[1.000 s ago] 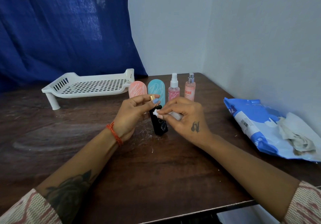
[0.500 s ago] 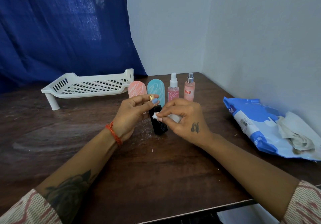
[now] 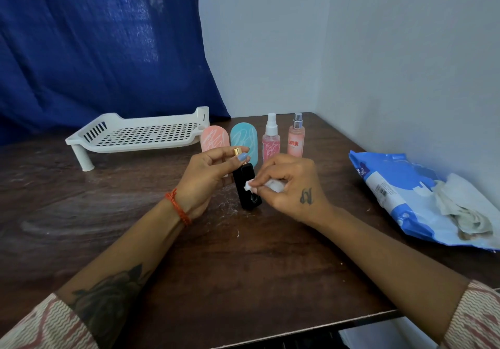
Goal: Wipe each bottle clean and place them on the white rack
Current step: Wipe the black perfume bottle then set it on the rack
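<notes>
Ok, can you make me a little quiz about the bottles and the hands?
1. True or false: the white rack already has bottles on it.
2. Which hand pinches the wipe against the black bottle? A) left hand B) right hand
3. Fill in: the left hand holds the black bottle near its ___ cap.

Key: 1 false; 2 B; 3 gold.

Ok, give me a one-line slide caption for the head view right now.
Left hand steadies the black bottle by its gold cap while the right hand rubs it with a white wipe; white rack empty.
</notes>
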### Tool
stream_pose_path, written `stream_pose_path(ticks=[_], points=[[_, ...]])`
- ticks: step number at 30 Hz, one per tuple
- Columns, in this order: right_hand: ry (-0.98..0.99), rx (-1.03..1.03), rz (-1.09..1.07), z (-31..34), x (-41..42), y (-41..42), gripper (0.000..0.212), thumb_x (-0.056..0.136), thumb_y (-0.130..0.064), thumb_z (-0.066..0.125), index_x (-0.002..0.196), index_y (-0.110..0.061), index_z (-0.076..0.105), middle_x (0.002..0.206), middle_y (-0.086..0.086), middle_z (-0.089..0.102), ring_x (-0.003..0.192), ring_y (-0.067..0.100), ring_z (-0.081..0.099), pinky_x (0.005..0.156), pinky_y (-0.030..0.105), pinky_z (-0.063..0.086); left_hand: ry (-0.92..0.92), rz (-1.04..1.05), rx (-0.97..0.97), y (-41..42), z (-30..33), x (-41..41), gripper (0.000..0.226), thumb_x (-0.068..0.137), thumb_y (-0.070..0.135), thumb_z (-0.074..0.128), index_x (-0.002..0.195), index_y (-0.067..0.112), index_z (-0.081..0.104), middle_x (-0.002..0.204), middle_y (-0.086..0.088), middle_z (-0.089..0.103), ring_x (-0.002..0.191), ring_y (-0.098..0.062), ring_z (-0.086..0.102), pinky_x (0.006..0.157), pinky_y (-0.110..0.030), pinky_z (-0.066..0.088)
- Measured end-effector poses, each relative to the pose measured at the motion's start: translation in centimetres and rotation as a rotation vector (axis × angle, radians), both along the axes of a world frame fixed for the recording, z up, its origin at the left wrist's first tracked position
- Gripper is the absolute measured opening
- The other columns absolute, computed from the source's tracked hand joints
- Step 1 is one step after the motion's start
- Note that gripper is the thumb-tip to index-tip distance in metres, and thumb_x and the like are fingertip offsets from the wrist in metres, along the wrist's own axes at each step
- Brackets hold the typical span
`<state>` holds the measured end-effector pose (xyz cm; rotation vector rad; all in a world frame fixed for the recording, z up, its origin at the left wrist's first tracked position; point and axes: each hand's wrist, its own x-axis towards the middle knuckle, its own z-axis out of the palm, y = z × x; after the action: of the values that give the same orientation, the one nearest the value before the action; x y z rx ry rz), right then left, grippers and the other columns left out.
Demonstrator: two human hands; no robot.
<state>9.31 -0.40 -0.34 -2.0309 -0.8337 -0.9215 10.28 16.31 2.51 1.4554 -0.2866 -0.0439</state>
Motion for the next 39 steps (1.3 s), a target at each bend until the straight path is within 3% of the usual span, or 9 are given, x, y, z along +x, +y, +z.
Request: stream_pose_path(ticks=[5, 12, 17, 24, 32, 36, 39], points=[[0.006, 0.036, -0.099, 0.02, 0.41, -0.22, 0.011, 0.068, -0.002, 0.077, 0.076, -0.009, 0.075, 0.075, 0.001, 0.069, 0.069, 0.006, 0.061, 0.064, 0.019, 0.051, 0.004, 0.003, 0.003, 0.06, 0.05, 0.08, 0.021, 0.086, 0.009, 0.060, 0.106, 0.008, 0.065, 0.100, -0.005, 0.070, 0.084, -0.004, 0.069, 0.068, -0.016, 0.054], [0.076, -0.022, 0.023, 0.09, -0.04, 0.01, 0.009, 0.066, -0.003, 0.079, 0.072, -0.009, 0.075, 0.074, 0.001, 0.068, 0.066, 0.008, 0.061, 0.060, 0.022, 0.051, -0.003, 0.002, 0.000, 0.05, -0.04, 0.05, 0.020, 0.084, 0.009, 0.061, 0.104, 0.009, 0.066, 0.099, -0.004, 0.070, 0.083, -0.005, 0.069, 0.069, -0.017, 0.055], [0.094, -0.016, -0.051, 0.13, 0.11, -0.31, 0.008, 0.066, -0.003, 0.076, 0.070, -0.009, 0.074, 0.071, -0.001, 0.067, 0.065, 0.004, 0.057, 0.061, 0.011, 0.046, -0.003, -0.001, 0.001, 0.15, -0.06, 0.20, 0.021, 0.082, 0.012, 0.063, 0.102, 0.012, 0.067, 0.098, -0.003, 0.071, 0.086, -0.006, 0.069, 0.069, -0.017, 0.054], [0.113, -0.039, 0.033, 0.17, -0.20, -0.03, 0.011, 0.065, -0.003, 0.079, 0.072, -0.010, 0.075, 0.072, 0.000, 0.068, 0.064, 0.008, 0.060, 0.059, 0.020, 0.050, -0.009, -0.005, -0.011, 0.17, -0.11, 0.26, 0.023, 0.077, 0.015, 0.064, 0.100, 0.013, 0.067, 0.095, -0.002, 0.072, 0.087, -0.008, 0.069, 0.070, -0.018, 0.055], [0.093, -0.029, -0.053, 0.28, -0.01, -0.22, 0.008, 0.067, -0.006, 0.078, 0.073, -0.010, 0.075, 0.071, -0.001, 0.068, 0.064, 0.004, 0.057, 0.060, 0.010, 0.045, -0.004, 0.011, 0.006, 0.30, -0.21, 0.47, 0.018, 0.084, 0.011, 0.062, 0.101, 0.013, 0.067, 0.097, -0.001, 0.071, 0.088, -0.006, 0.069, 0.070, -0.018, 0.055], [0.102, -0.054, 0.039, 0.32, -0.26, 0.10, 0.010, 0.067, -0.006, 0.079, 0.075, -0.010, 0.075, 0.073, -0.002, 0.067, 0.063, 0.005, 0.058, 0.058, 0.016, 0.048, -0.010, 0.010, 0.005, 0.30, -0.27, 0.53, 0.018, 0.083, 0.011, 0.062, 0.101, 0.014, 0.067, 0.099, -0.002, 0.071, 0.090, -0.007, 0.068, 0.072, -0.019, 0.055], [0.129, -0.124, 0.087, 0.27, -0.38, 0.05, 0.008, 0.068, -0.005, 0.076, 0.071, -0.012, 0.075, 0.071, -0.009, 0.062, 0.061, -0.001, 0.055, 0.057, 0.013, 0.044, -0.007, 0.008, -0.001, 0.31, -0.31, 0.57, 0.019, 0.083, 0.012, 0.062, 0.101, 0.013, 0.067, 0.099, 0.000, 0.071, 0.089, -0.005, 0.069, 0.069, -0.017, 0.054]])
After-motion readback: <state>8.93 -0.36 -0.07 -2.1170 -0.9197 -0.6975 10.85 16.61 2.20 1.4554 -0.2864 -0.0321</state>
